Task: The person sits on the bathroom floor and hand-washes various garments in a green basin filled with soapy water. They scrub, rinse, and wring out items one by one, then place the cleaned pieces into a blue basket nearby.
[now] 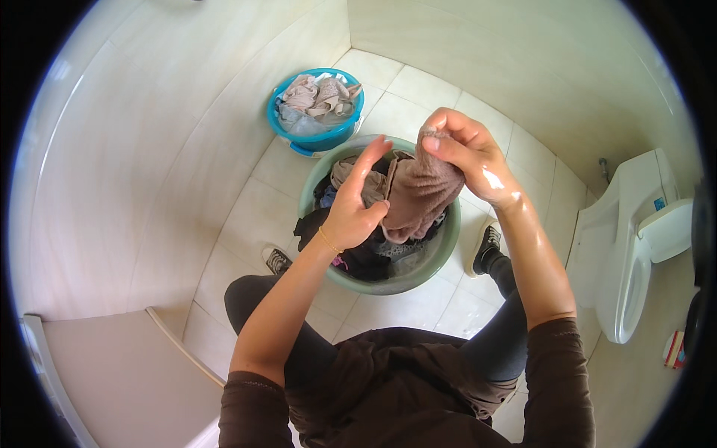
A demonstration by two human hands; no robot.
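Observation:
A wet brown cloth garment [423, 187] hangs from my right hand [465, 154], which pinches its upper end between thumb and fingers. My left hand [358, 210] is at the cloth's left edge, thumb and fingers spread apart; whether the thumb touches the cloth is hard to tell. Both hands are above a round green plastic basin [386, 288] on the floor. Inside the basin lie dark clothes [367, 260], a grey-brown cloth [353, 173] and some sudsy water [411, 252]. Part of the basin's contents is hidden by my hands and the hanging cloth.
A blue plastic basin [330, 137] with light-coloured clothes in water stands beyond the green one, to the left. My feet in dark sneakers [486, 246] flank the green basin. A white toilet [622, 280] is at the right. Walls enclose the tiled floor [386, 313].

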